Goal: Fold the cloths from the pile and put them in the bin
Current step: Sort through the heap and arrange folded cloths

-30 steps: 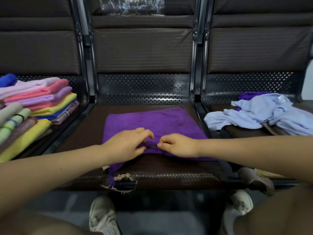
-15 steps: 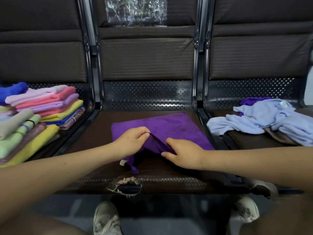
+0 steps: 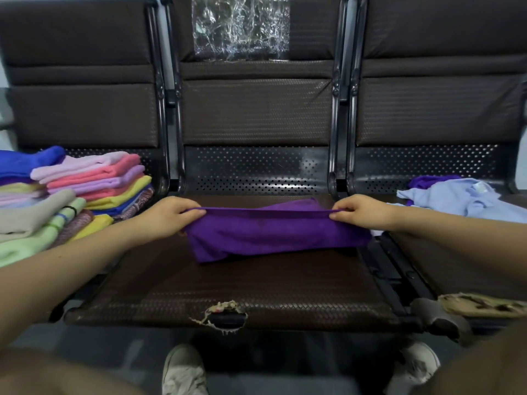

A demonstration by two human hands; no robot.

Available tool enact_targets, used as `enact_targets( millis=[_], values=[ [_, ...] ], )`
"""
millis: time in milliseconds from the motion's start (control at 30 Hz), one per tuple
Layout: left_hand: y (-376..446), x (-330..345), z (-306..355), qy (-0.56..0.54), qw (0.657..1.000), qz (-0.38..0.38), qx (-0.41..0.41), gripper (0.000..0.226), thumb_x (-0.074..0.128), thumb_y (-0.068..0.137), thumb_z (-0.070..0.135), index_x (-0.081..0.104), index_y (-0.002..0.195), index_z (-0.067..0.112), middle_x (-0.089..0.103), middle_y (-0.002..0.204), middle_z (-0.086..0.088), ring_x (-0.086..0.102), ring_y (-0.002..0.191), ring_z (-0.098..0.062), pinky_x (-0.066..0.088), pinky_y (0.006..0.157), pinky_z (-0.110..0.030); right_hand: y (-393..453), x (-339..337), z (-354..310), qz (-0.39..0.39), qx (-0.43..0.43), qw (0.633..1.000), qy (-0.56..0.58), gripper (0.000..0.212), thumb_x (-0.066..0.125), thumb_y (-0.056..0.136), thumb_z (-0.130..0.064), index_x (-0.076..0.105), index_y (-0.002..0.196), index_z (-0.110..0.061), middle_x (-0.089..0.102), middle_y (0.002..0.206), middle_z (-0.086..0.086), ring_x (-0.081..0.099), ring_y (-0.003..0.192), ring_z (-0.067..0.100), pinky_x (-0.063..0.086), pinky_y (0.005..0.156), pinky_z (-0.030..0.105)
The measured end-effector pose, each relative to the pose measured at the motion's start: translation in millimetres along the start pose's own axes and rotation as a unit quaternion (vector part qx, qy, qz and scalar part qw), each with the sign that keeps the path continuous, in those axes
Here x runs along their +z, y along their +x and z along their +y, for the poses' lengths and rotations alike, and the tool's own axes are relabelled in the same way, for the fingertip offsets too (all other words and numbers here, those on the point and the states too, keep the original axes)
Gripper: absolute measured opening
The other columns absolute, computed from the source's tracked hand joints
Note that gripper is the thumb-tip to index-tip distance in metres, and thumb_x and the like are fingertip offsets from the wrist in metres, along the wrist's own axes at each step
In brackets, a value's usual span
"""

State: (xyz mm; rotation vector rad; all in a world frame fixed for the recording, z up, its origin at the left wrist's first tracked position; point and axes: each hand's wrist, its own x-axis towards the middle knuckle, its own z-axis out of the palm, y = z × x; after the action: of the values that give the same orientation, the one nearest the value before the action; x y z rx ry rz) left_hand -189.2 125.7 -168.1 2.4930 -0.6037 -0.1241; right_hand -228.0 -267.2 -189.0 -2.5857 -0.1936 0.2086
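I see my left hand (image 3: 168, 216) and right hand (image 3: 360, 213) each pinching an end of the purple cloth (image 3: 273, 233), stretched between them over the middle seat (image 3: 256, 289), its lower part sagging onto it. Folded cloths (image 3: 85, 192) are stacked far left; a light blue pile (image 3: 462, 196) lies far right.

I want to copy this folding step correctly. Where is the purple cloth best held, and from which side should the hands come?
Hold the purple cloth at the two ends of its raised top edge, as the left hand and right hand do, each pinching from its own outer side. That edge is stretched straight between them, so the rest hangs evenly onto the middle seat.
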Motion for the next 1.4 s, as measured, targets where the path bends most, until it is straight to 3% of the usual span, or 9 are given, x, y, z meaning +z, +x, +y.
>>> enact_targets(
  millis=[167,333,400,567,833,967,1067,1200,1400],
  values=[
    [-19,1,-5,-0.221,0.970,0.047,-0.085,0.022,0.050,0.097,0.014,0.069,0.088,0.009,0.067,0.062,0.006,0.058,0.056,0.003,0.045,0.053,-0.008,-10,-5,-7,-0.002,0.055,0.976,0.209,0.019,0.055,0.096,-0.021,0.070,0.092,-0.009,0.070,0.076,-0.005,0.064,0.066,0.005,0.047,0.065,0.017],
    [-33,7,-11,-0.395,0.906,0.037,-0.150,0.021,0.050,0.097,0.021,0.067,0.096,0.008,0.067,0.089,-0.008,0.065,0.069,-0.007,0.054,0.062,-0.018,-20,13,-3,-0.019,0.092,0.921,0.377,0.047,0.066,0.081,-0.033,0.062,0.110,0.004,0.065,0.103,0.018,0.057,0.090,0.027,0.042,0.073,0.031],
    [-34,12,-18,-0.412,0.890,-0.004,-0.197,0.023,0.049,0.097,0.026,0.066,0.099,0.010,0.066,0.093,-0.011,0.063,0.071,-0.013,0.052,0.058,-0.022,-24,19,0,-0.079,0.123,0.920,0.363,0.036,0.063,0.086,-0.032,0.063,0.106,-0.002,0.065,0.104,0.017,0.059,0.089,0.026,0.043,0.070,0.030],
    [-30,7,-27,-0.240,0.934,-0.126,-0.233,0.032,0.044,0.100,0.031,0.065,0.101,0.008,0.060,0.078,-0.011,0.057,0.060,-0.018,0.046,0.051,-0.023,-26,17,3,-0.155,0.135,0.944,0.258,0.024,0.056,0.095,-0.023,0.066,0.103,-0.002,0.066,0.095,0.015,0.061,0.079,0.019,0.048,0.064,0.025],
    [32,14,-43,-0.051,0.977,-0.052,-0.198,0.024,0.044,0.101,0.022,0.058,0.082,0.014,0.057,0.066,-0.003,0.059,0.051,-0.009,0.044,0.047,-0.017,27,4,0,-0.008,0.145,0.970,0.196,0.014,0.061,0.093,-0.021,0.069,0.087,-0.011,0.068,0.076,0.003,0.062,0.065,0.014,0.047,0.059,0.024],
    [53,23,-58,0.086,0.979,-0.024,-0.181,0.014,0.052,0.096,0.027,0.061,0.101,0.019,0.067,0.090,-0.003,0.064,0.088,-0.020,0.048,0.075,-0.028,51,21,10,0.047,0.185,0.980,0.051,0.023,0.058,0.093,-0.023,0.063,0.076,-0.010,0.056,0.064,0.004,0.052,0.054,0.016,0.041,0.043,0.020],
    [61,26,-63,0.138,0.973,0.002,-0.186,0.031,0.053,0.094,0.034,0.056,0.121,0.018,0.061,0.118,-0.009,0.057,0.111,-0.023,0.044,0.094,-0.031,57,24,4,0.007,0.244,0.968,-0.051,0.037,0.055,0.092,-0.034,0.059,0.068,-0.005,0.056,0.059,0.007,0.054,0.050,0.021,0.041,0.045,0.021],
    [57,35,-55,0.115,0.966,-0.013,-0.230,0.032,0.055,0.092,0.042,0.053,0.113,0.018,0.060,0.109,-0.004,0.063,0.091,-0.020,0.056,0.070,-0.030,51,28,-8,-0.062,0.301,0.952,-0.005,0.043,0.068,0.083,-0.047,0.049,0.075,-0.010,0.056,0.073,0.008,0.058,0.064,0.021,0.048,0.054,0.026],
    [35,35,-49,-0.008,0.936,-0.044,-0.348,0.036,0.060,0.091,0.038,0.050,0.112,0.010,0.055,0.094,-0.006,0.059,0.078,-0.020,0.055,0.053,-0.029,32,28,-5,-0.093,0.331,0.924,0.169,0.025,0.072,0.083,-0.029,0.060,0.101,-0.016,0.064,0.090,0.002,0.059,0.075,0.016,0.044,0.058,0.023]
  ],
)
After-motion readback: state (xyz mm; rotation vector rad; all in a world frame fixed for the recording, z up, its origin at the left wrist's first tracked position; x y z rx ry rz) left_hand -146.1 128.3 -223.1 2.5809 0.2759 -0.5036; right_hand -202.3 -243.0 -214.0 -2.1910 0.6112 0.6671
